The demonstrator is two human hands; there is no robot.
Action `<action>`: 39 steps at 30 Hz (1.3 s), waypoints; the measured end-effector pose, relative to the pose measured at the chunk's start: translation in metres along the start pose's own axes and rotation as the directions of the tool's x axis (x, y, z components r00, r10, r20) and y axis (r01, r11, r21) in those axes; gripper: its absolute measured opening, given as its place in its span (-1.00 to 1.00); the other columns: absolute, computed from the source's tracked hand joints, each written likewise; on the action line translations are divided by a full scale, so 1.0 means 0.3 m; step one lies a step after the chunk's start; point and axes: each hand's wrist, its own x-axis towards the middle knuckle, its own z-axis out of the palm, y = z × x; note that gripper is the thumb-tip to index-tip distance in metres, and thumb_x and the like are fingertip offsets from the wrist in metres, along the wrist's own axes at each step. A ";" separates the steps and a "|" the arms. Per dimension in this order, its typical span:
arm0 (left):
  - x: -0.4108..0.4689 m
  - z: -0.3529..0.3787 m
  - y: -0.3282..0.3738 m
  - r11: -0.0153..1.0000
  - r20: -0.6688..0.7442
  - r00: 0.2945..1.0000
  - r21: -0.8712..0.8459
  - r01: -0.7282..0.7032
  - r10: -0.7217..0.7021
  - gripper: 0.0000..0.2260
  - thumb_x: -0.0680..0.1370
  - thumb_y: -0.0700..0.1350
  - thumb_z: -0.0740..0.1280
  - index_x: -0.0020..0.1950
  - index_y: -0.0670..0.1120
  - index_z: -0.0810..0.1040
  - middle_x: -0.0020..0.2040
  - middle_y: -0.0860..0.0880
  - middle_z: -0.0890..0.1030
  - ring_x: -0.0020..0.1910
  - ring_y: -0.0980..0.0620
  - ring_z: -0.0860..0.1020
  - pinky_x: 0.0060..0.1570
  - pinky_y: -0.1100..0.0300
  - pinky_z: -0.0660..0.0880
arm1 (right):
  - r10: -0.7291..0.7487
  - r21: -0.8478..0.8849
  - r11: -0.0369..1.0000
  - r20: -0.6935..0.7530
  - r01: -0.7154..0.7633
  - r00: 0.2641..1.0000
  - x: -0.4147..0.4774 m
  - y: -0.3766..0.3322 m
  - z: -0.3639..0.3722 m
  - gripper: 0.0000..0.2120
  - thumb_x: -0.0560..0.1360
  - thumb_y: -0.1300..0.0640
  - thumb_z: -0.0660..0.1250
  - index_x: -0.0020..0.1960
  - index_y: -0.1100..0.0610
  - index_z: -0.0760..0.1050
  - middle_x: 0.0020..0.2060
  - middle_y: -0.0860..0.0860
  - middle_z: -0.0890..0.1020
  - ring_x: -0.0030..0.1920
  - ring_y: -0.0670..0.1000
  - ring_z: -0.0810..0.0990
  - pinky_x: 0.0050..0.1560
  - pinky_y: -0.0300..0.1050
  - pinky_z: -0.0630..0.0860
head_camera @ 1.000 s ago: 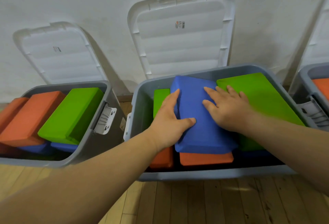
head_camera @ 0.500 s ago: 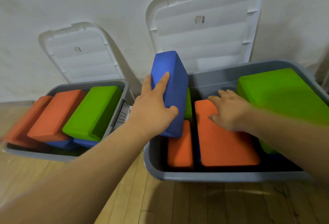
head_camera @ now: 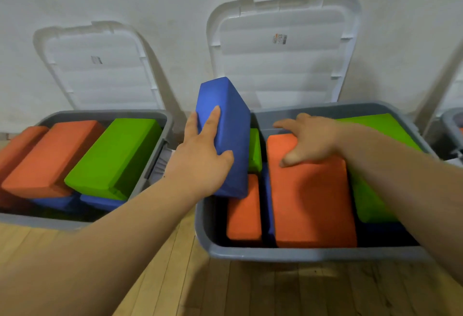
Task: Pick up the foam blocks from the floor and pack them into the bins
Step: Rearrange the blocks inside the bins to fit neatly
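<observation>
My left hand [head_camera: 200, 155] grips a blue foam block [head_camera: 226, 127], holding it upright over the left end of the middle grey bin [head_camera: 313, 254]. My right hand [head_camera: 309, 137] grips the far end of a large orange block [head_camera: 310, 197] lying in that bin. A smaller orange block [head_camera: 244, 213] stands to its left, with a green block [head_camera: 255, 150] behind it. A big green block [head_camera: 370, 190] leans at the bin's right side, partly hidden by my right forearm.
The left grey bin [head_camera: 105, 115] holds orange blocks [head_camera: 52, 155], a green block [head_camera: 115, 155] and blue blocks [head_camera: 100, 201] underneath. White lids [head_camera: 283, 64] lean on the wall behind both bins. A third bin's edge [head_camera: 451, 120] shows at far right. Wooden floor lies in front.
The blue block was lifted off the pile and tipped upright by my left hand. My right hand left it and now grips the uncovered orange block's far end.
</observation>
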 end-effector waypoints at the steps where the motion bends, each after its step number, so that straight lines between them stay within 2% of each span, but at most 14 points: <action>1: 0.004 0.001 -0.006 1.000 -0.002 1.000 -0.004 0.005 -0.005 -0.23 0.57 0.10 0.28 0.60 0.38 -0.16 0.66 0.15 -0.20 0.39 -0.20 0.44 0.05 0.04 0.41 | -0.004 -0.037 0.999 0.006 0.004 1.000 -0.019 -0.003 -0.032 0.04 0.26 -0.46 0.44 0.60 -0.30 0.03 0.45 0.09 0.36 0.46 0.18 0.37 0.42 0.07 0.37; 6: 0.010 0.006 -0.018 0.997 -0.029 1.000 -0.075 0.005 -0.007 -0.24 0.57 0.08 0.30 0.62 0.36 -0.09 0.66 0.14 -0.17 0.46 -0.18 0.38 0.13 0.04 0.40 | -0.040 -0.037 0.998 0.034 0.041 0.999 -0.099 -0.009 -0.100 -0.01 0.25 -0.44 0.46 0.56 -0.43 0.03 0.44 0.02 0.45 0.43 0.14 0.35 0.44 0.06 0.32; 8: 0.005 0.010 0.003 0.992 -0.064 0.998 -0.125 -0.009 0.001 -0.24 0.57 0.06 0.32 0.63 0.34 -0.07 0.66 0.15 -0.15 0.49 -0.17 0.35 0.20 0.02 0.40 | -0.051 0.060 0.997 -0.002 0.051 0.999 -0.144 0.003 -0.124 0.03 0.25 -0.41 0.51 0.57 -0.41 0.01 0.43 -0.02 0.42 0.41 0.11 0.40 0.41 0.01 0.36; 11: 0.004 0.005 0.056 0.983 -0.175 0.984 -0.168 -0.074 0.044 -0.23 0.57 0.10 0.32 0.61 0.35 -0.10 0.65 0.17 -0.16 0.51 -0.19 0.31 0.27 -0.10 0.45 | 0.076 0.198 0.979 -0.182 -0.039 0.980 -0.220 0.044 -0.149 0.04 0.25 -0.47 0.46 0.54 -0.47 -0.10 0.37 0.02 0.35 0.37 0.18 0.43 0.37 0.08 0.42; 14: 0.011 -0.012 0.100 0.973 -0.314 0.945 -0.173 -0.149 0.089 -0.21 0.57 0.11 0.35 0.62 0.35 -0.12 0.65 0.16 -0.19 0.55 -0.19 0.26 0.23 -0.14 0.47 | 0.266 0.379 0.917 -0.347 -0.125 0.899 -0.276 0.116 -0.155 0.01 0.33 -0.44 0.42 0.57 -0.42 -0.14 0.47 0.07 0.35 0.41 0.18 0.43 0.42 0.06 0.38; 16: 0.010 -0.014 0.130 0.967 -0.363 0.925 -0.174 -0.187 0.114 -0.21 0.57 0.10 0.36 0.62 0.35 -0.10 0.66 0.14 -0.18 0.56 -0.17 0.23 0.22 -0.14 0.48 | 0.420 0.545 0.824 -0.400 -0.157 0.814 -0.305 0.185 -0.154 -0.07 0.45 -0.34 0.39 0.63 -0.27 -0.07 0.51 0.06 0.38 0.44 0.18 0.42 0.42 0.01 0.33; 18: 0.007 -0.001 0.162 0.963 -0.375 0.914 -0.150 -0.224 0.154 -0.20 0.56 0.09 0.38 0.62 0.34 -0.08 0.66 0.12 -0.16 0.56 -0.16 0.23 0.25 -0.13 0.46 | 0.607 0.758 0.632 -0.352 -0.163 0.713 -0.320 0.259 -0.134 -0.12 0.50 -0.29 0.36 0.65 -0.20 -0.06 0.52 0.06 0.38 0.44 0.20 0.42 0.43 0.03 0.33; 20: 0.004 0.018 0.191 0.961 -0.353 0.918 -0.134 -0.243 0.183 -0.21 0.56 0.08 0.38 0.63 0.33 -0.06 0.66 0.10 -0.15 0.54 -0.17 0.25 0.29 -0.10 0.43 | 0.733 0.914 0.390 -0.234 -0.113 0.639 -0.336 0.312 -0.097 -0.09 0.39 -0.32 0.32 0.62 -0.19 -0.01 0.47 0.08 0.43 0.37 0.23 0.47 0.42 0.16 0.40; 22: 0.003 0.040 0.210 0.963 -0.319 0.927 -0.112 -0.244 0.198 -0.21 0.56 0.08 0.39 0.63 0.32 -0.05 0.66 0.08 -0.14 0.53 -0.18 0.27 0.30 -0.10 0.43 | 0.786 0.946 0.300 -0.169 -0.127 0.594 -0.348 0.368 -0.044 -0.05 0.28 -0.32 0.29 0.59 -0.14 0.04 0.43 0.12 0.46 0.32 0.26 0.50 0.35 0.26 0.46; 24: 0.007 0.070 0.221 0.967 -0.284 0.935 -0.080 -0.243 0.212 -0.20 0.55 0.10 0.39 0.63 0.32 -0.04 0.66 0.08 -0.13 0.52 -0.21 0.29 0.32 -0.13 0.42 | 0.788 0.899 0.373 -0.175 -0.231 0.590 -0.367 0.390 0.009 -0.10 0.41 -0.23 0.35 0.62 -0.04 0.02 0.44 0.22 0.40 0.36 0.30 0.45 0.38 0.24 0.41; 27: 0.003 0.109 0.249 0.969 -0.222 0.952 -0.083 -0.234 0.211 -0.21 0.54 0.10 0.38 0.62 0.34 -0.04 0.66 0.13 -0.14 0.53 -0.18 0.29 0.29 -0.14 0.44 | 0.708 0.733 0.601 -0.303 -0.320 0.638 -0.397 0.420 0.071 -0.18 0.59 -0.17 0.27 0.67 0.06 -0.08 0.53 0.30 0.25 0.51 0.30 0.26 0.52 0.17 0.22; 33: -0.016 0.127 0.290 0.967 -0.195 0.957 -0.093 -0.236 0.214 -0.22 0.55 0.08 0.39 0.63 0.33 -0.01 0.66 0.13 -0.13 0.56 -0.14 0.25 0.30 -0.13 0.43 | 0.531 0.389 0.846 -0.559 -0.364 0.637 -0.417 0.429 0.029 -0.25 0.54 -0.27 0.18 0.61 0.05 0.12 0.52 0.30 0.26 0.52 0.32 0.23 0.53 0.21 0.17; 36: -0.026 0.099 0.264 0.969 -0.207 0.955 -0.079 -0.235 0.214 -0.21 0.54 0.09 0.40 0.62 0.35 -0.01 0.66 0.13 -0.11 0.55 -0.16 0.26 0.34 -0.15 0.42 | 0.254 0.231 0.966 -0.796 -0.113 0.549 -0.411 0.315 0.002 -0.34 0.46 -0.19 0.21 0.44 0.17 0.44 0.36 0.27 0.47 0.35 0.30 0.45 0.42 0.17 0.36; 39: -0.043 0.052 0.216 0.976 -0.212 0.961 -0.089 -0.198 0.176 -0.22 0.55 0.10 0.40 0.62 0.34 -0.02 0.65 0.16 -0.12 0.55 -0.14 0.26 0.32 -0.10 0.41 | -0.029 0.103 0.969 -0.857 0.226 0.514 -0.372 0.164 -0.001 -0.59 0.46 0.03 0.32 0.23 0.21 0.57 0.12 0.15 0.60 0.14 0.18 0.56 0.26 -0.07 0.37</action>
